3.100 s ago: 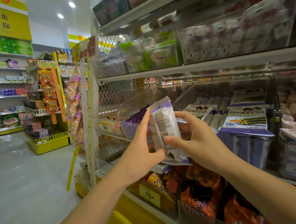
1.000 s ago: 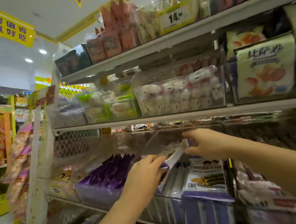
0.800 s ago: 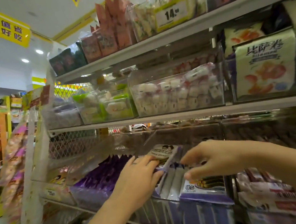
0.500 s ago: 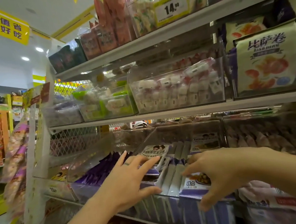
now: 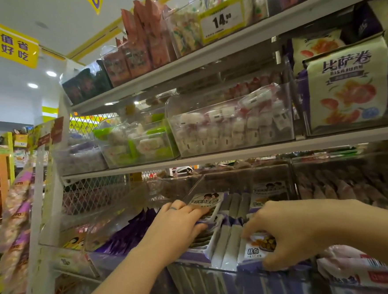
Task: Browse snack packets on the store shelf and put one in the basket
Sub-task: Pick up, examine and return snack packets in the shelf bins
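Observation:
White-and-purple snack packets stand in rows inside a clear plastic bin (image 5: 243, 281) on the middle shelf. My left hand (image 5: 178, 226) lies on the left rows, its fairly straight fingers touching the top of one packet (image 5: 207, 201). To the right, my right hand (image 5: 286, 232) curls over a front packet (image 5: 256, 250) printed with brown snacks, fingers on top and thumb under its lower edge. The basket is out of view.
The shelf above carries clear bins of white-red sweets (image 5: 233, 125) and green-wrapped ones (image 5: 137, 144), plus a pizza-roll bag (image 5: 347, 90). A 14.90 price tag (image 5: 222, 21) hangs on the top shelf. Pink packets (image 5: 348, 264) lie lower right; snack strips (image 5: 14, 216) hang left.
The packet held in both hands went back into the bin. My left hand flattened onto the rows, and my right hand dropped forward and closed on a front packet.

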`<control>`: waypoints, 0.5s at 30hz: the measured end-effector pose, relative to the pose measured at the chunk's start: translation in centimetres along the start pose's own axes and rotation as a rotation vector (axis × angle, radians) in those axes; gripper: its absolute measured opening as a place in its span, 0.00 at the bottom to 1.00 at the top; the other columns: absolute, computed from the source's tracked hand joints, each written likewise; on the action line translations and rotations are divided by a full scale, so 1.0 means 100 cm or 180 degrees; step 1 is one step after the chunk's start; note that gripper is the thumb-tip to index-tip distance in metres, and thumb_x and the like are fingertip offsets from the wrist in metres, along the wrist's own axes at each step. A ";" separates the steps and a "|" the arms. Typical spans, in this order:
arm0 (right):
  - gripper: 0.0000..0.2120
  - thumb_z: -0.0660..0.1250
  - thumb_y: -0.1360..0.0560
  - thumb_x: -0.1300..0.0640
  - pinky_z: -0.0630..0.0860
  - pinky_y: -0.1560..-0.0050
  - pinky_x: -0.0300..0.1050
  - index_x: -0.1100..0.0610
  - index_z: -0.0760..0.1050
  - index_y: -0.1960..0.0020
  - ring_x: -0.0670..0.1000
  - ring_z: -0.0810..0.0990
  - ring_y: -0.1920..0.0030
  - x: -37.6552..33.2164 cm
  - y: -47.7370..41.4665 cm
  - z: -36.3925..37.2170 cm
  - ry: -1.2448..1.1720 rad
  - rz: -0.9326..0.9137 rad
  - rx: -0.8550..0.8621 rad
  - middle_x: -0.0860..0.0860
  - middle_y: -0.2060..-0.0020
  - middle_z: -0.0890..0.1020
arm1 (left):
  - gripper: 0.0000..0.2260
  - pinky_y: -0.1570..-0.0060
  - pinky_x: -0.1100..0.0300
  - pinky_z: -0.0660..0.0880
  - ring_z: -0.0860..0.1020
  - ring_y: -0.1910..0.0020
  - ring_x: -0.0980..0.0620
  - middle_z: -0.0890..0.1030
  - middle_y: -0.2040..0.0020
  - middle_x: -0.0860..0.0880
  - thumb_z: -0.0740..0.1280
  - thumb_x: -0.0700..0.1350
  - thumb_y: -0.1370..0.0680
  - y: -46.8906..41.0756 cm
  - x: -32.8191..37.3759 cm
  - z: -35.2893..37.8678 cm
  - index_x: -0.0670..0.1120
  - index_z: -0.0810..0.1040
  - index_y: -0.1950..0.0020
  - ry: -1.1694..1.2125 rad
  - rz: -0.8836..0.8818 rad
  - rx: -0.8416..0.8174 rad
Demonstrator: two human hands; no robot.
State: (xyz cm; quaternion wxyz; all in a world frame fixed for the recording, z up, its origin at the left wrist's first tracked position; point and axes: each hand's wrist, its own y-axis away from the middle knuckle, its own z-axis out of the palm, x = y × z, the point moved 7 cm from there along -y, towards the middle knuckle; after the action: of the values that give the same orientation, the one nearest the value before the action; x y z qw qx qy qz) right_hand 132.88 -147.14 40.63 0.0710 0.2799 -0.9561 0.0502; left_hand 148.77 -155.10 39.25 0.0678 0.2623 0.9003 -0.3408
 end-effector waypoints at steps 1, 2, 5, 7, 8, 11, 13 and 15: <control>0.27 0.66 0.29 0.41 0.74 0.60 0.39 0.45 0.69 0.32 0.43 0.76 0.58 0.000 0.000 0.001 -0.0009 0.0009 -0.0043 0.44 0.48 0.78 | 0.20 0.37 0.56 0.63 0.69 0.34 0.51 0.71 0.30 0.56 0.53 0.58 0.18 -0.009 0.001 0.003 0.59 0.63 0.27 -0.0002 -0.0078 0.0023; 0.27 0.66 0.29 0.40 0.76 0.58 0.41 0.45 0.68 0.32 0.45 0.77 0.55 0.001 0.000 0.001 -0.0023 0.0020 -0.0085 0.45 0.47 0.77 | 0.19 0.39 0.55 0.66 0.72 0.36 0.49 0.70 0.30 0.54 0.55 0.55 0.18 -0.018 0.002 0.007 0.59 0.64 0.27 0.0008 -0.0174 0.0020; 0.27 0.66 0.29 0.40 0.79 0.51 0.47 0.44 0.68 0.32 0.49 0.78 0.50 0.003 0.001 0.002 -0.0031 0.0031 -0.0172 0.46 0.44 0.77 | 0.16 0.44 0.55 0.71 0.77 0.43 0.45 0.71 0.34 0.50 0.61 0.47 0.19 -0.043 0.005 0.019 0.55 0.68 0.31 0.0099 -0.0495 -0.0089; 0.25 0.67 0.29 0.40 0.80 0.51 0.50 0.45 0.70 0.34 0.50 0.78 0.50 0.002 0.000 0.002 -0.0009 0.0008 -0.0186 0.48 0.45 0.78 | 0.17 0.42 0.55 0.70 0.76 0.40 0.45 0.73 0.34 0.49 0.61 0.43 0.20 -0.055 0.007 0.030 0.54 0.69 0.32 0.0192 -0.0590 -0.0329; 0.24 0.67 0.30 0.41 0.80 0.51 0.52 0.46 0.70 0.35 0.50 0.78 0.51 0.002 0.000 0.002 0.0001 -0.0010 -0.0176 0.49 0.46 0.79 | 0.16 0.41 0.54 0.70 0.75 0.39 0.45 0.75 0.34 0.48 0.60 0.43 0.20 -0.060 0.009 0.035 0.54 0.70 0.32 0.0346 -0.0608 -0.0501; 0.26 0.67 0.30 0.38 0.79 0.49 0.54 0.43 0.68 0.34 0.51 0.77 0.48 0.002 0.000 0.003 0.0031 -0.0046 -0.0226 0.49 0.45 0.78 | 0.14 0.40 0.52 0.70 0.75 0.40 0.45 0.78 0.37 0.48 0.53 0.50 0.18 -0.063 0.011 0.038 0.54 0.74 0.36 0.0803 -0.0604 -0.0703; 0.30 0.67 0.32 0.35 0.78 0.47 0.51 0.41 0.66 0.33 0.50 0.76 0.45 0.002 0.001 0.004 0.0081 -0.0055 -0.0308 0.46 0.41 0.76 | 0.16 0.34 0.50 0.66 0.74 0.37 0.46 0.76 0.34 0.49 0.52 0.53 0.17 -0.058 0.012 0.035 0.54 0.72 0.34 0.0759 -0.0530 -0.0718; 0.29 0.67 0.31 0.38 0.77 0.49 0.49 0.41 0.65 0.32 0.50 0.75 0.45 0.000 0.001 0.005 0.0159 -0.0069 -0.0342 0.46 0.40 0.75 | 0.18 0.29 0.48 0.59 0.71 0.33 0.49 0.73 0.31 0.51 0.52 0.54 0.17 -0.049 0.015 0.031 0.54 0.70 0.30 0.0626 -0.0457 -0.0646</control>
State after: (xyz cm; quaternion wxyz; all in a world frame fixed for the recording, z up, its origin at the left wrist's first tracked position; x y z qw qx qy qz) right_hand 132.81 -147.16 40.12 0.1103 0.2846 -0.9523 0.0049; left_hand 144.81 -159.57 39.33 -0.0190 0.2212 0.9488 -0.2247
